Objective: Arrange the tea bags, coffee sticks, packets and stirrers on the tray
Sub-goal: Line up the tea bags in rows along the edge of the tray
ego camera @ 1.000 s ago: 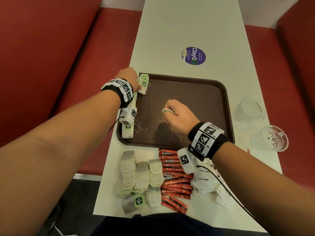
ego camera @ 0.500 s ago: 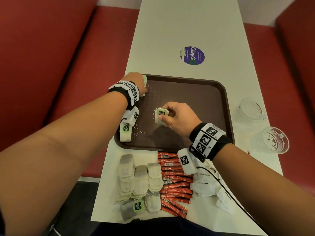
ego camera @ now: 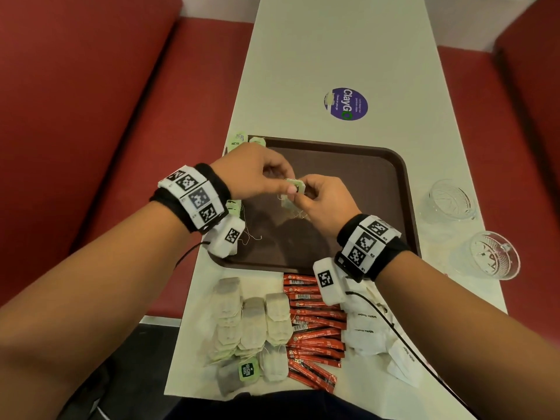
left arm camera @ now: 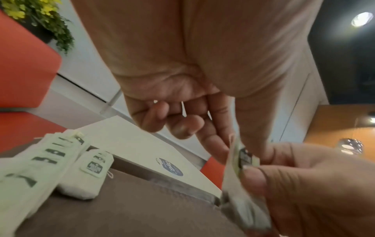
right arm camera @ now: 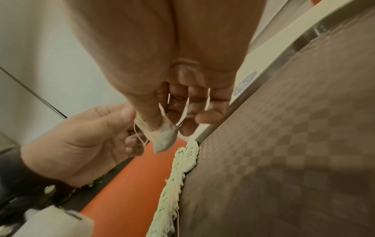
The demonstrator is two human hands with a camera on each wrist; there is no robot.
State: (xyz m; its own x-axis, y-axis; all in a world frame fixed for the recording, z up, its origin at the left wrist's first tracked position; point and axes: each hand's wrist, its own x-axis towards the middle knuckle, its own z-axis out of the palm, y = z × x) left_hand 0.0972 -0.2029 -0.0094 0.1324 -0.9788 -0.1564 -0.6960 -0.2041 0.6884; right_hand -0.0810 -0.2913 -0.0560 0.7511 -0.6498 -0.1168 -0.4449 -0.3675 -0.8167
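Over the middle of the brown tray (ego camera: 357, 183) both hands meet on one tea bag (ego camera: 293, 189) with a green tag. My left hand (ego camera: 283, 184) pinches the tag (left arm camera: 244, 158) between thumb and forefinger. My right hand (ego camera: 303, 197) pinches the bag (right arm camera: 163, 138) itself, which hangs clear of the tray with its string (right arm camera: 140, 136) looped below. A row of tea bags (right arm camera: 179, 174) lies along the tray's left edge, also seen as tea bags (left arm camera: 89, 173) in the left wrist view. Most of that row is hidden under my left wrist in the head view.
On the white table (ego camera: 318, 56) in front of the tray lie stacked tea bags (ego camera: 251, 322), red coffee sticks (ego camera: 315, 325) and white sugar packets (ego camera: 368, 331). Two glass cups (ego camera: 451, 201) (ego camera: 488, 256) stand right of the tray. A purple sticker (ego camera: 345, 104) lies beyond it. Red benches flank the table.
My left hand left the tray's far left corner and came to the middle. My right hand lifted the tea bag, and the left hand took hold of its tag.
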